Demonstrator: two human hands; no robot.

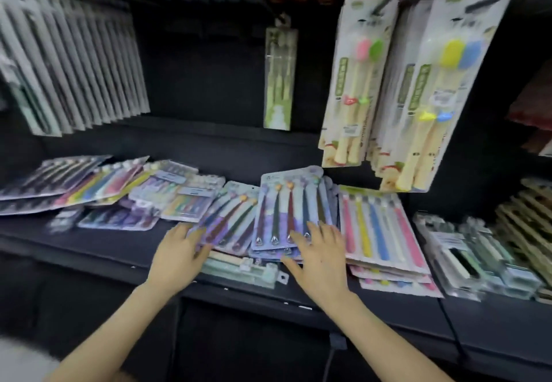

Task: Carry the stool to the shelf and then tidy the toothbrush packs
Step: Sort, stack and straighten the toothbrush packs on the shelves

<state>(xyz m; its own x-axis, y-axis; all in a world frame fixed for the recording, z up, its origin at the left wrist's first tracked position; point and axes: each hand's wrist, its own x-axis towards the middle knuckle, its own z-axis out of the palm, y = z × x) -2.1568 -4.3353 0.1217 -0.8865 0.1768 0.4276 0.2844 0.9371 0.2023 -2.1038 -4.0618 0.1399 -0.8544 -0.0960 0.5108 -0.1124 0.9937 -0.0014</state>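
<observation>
Two hands on one black shelf (89, 250); head view, motion blur throughout.

Shelf contents: loose toothbrush packs lie flat from the left end to the right, many overlapping.
- Left end: dark pack (50, 175), with a rainbow pack (104, 184) partly over its right side; smaller packs are jumbled beside them, count not readable.
- Centre: two purple packs. The left purple pack (230, 214) is tilted. The centre purple pack (291, 205) tops a stack with at least two more edges showing beneath it; about five brushes in it.
- A mint pack (239, 268) lies crosswise at the shelf's front edge, partly under the purple ones.
- Right of centre: pastel pack (382, 229) on a stack of roughly three more, touching the purple stack.
- Far right: clear boxed packs (466, 256), then slatted wooden items (525, 223).

Hanging above:
- One row of grey packs (74, 65), left.
- One single green pack (279, 77), middle.
- Two rows at right, two brushes per front pack: pink-green pack (358, 83) and yellow-blue pack (430, 89). Their lower ends overhang the shelf and hide the wall behind the pastel stack.

Hands:
- Right hand (321, 257): fingers spread wide, flat on the lower end of the centre purple pack.
- Left hand (176, 250): fingertips on the left purple pack's lower left corner, thumb at its lower edge. Cannot tell whether it pinches the card.

A cable (448, 322) runs down the shelf front, right.
</observation>
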